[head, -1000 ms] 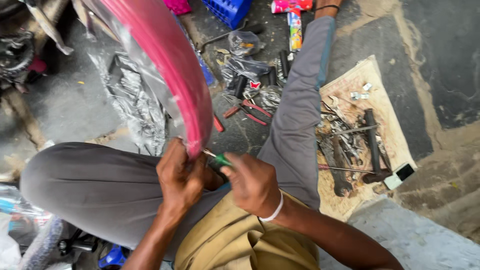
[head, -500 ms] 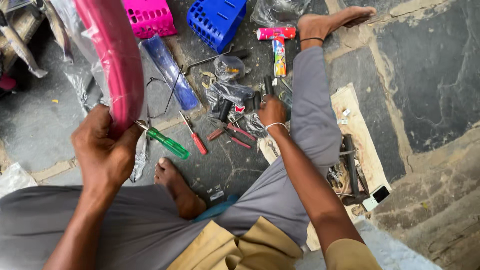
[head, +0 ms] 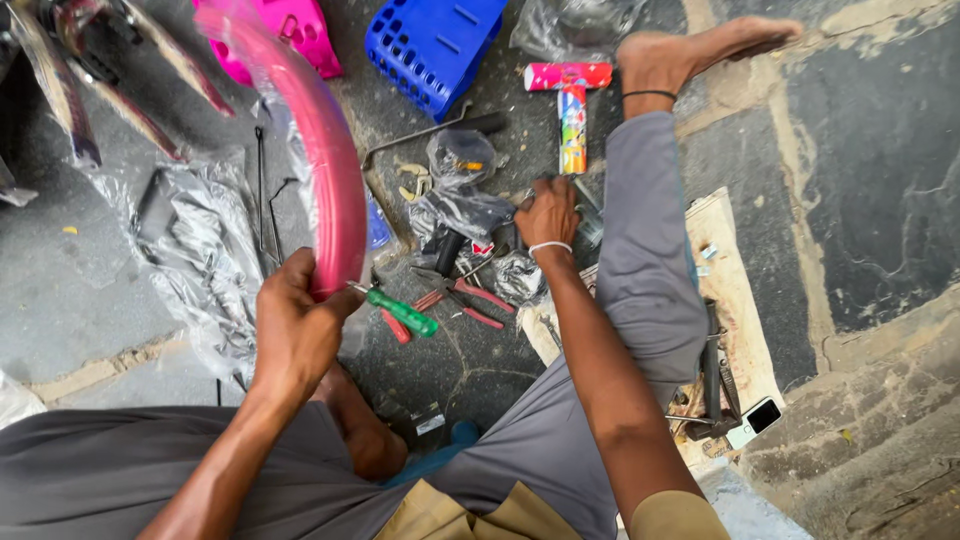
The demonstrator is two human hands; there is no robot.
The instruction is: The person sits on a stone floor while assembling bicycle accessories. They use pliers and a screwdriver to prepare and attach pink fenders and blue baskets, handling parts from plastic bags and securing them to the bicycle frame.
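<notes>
The right hand (head: 547,213) has left the screwdriver (head: 400,312) and now reaches into the plastic bags (head: 470,215) mid-floor, fingers curled on something unclear. The left hand (head: 300,325) alone clamps both the pink mudguard (head: 325,160) and the screwdriver.
</notes>
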